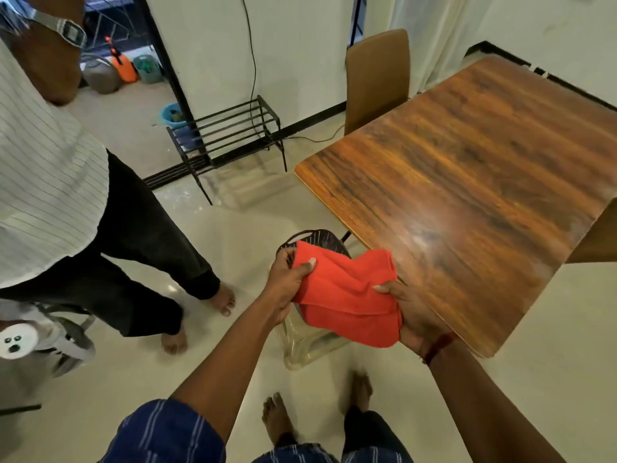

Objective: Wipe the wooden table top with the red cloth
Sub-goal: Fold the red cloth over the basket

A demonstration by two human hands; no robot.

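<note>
- The left hand (288, 282) pinches one edge of the red cloth (347, 295), thumb on top.
- The right hand (412, 315) grips the other end.
- The cloth hangs bunched between them, seemingly just off the near corner of the wooden table top (484, 182).

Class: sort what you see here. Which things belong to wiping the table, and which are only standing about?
For the job: red cloth, wooden table top, left hand, right hand.

Standing about: brown chair, black metal rack, orange sprayer, blue tub.
</note>
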